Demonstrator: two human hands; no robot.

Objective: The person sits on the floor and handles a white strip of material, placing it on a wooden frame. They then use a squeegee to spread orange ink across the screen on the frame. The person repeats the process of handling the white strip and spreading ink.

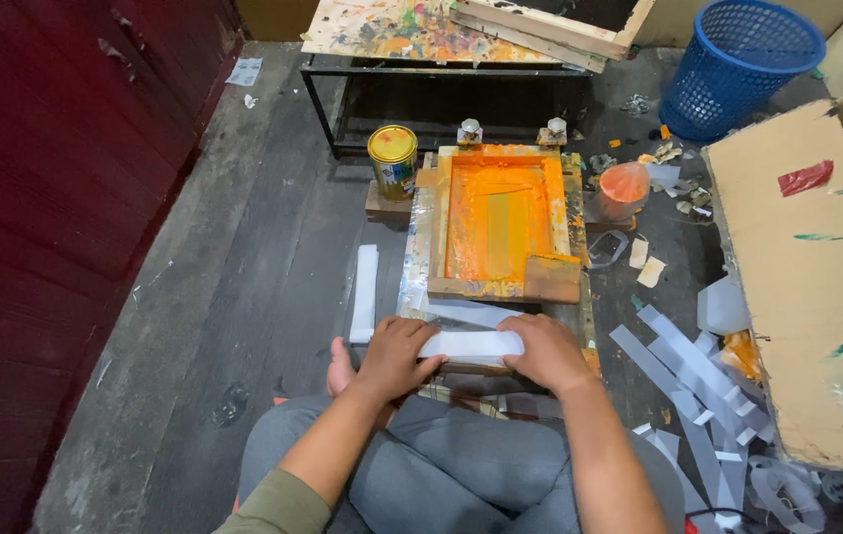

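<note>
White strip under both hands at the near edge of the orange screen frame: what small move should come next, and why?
Probably slide the white strip forward under the wooden screen frame. Both the left hand and the right hand press its ends flat, just short of the frame's near edge, and the squeegee rests idle in the orange ink, so printing seems to wait on placing it.
</note>
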